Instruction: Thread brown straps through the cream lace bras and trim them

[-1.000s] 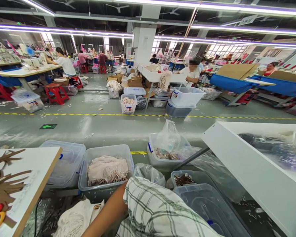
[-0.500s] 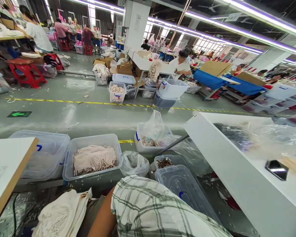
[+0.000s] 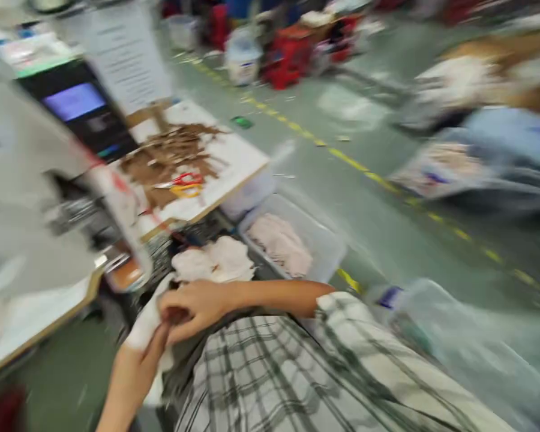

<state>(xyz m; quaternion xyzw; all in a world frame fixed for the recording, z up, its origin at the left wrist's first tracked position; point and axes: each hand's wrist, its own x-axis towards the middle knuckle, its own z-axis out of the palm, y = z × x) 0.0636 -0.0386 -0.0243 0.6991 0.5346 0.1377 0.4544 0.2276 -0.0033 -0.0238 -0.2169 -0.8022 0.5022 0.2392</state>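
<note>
My right hand [image 3: 198, 307] reaches in from the right, fingers curled and closed on a piece of white cloth [image 3: 144, 321]. Coming up from the lower left, my left hand [image 3: 137, 366] meets it, thumb and fingers pressed on the same cloth. The fingertips are partly hidden and blurred. Just beyond the hands lies a stack of off-white cloth pieces [image 3: 213, 261]. A sewing machine head [image 3: 108, 240] stands to the left of the hands, close to the cloth.
Brown scraps [image 3: 171, 150], red-handled scissors [image 3: 186, 179] and a dark control panel [image 3: 78, 111] are on the white worktable [image 3: 227, 174]. A clear bin [image 3: 328, 258] holds pale cloth beside it. Another clear bin [image 3: 468, 348] stands at right.
The view has swung left and down, from the wide workshop to the sewing machine. Both my hands, out of sight before, now show with white cloth between them.
</note>
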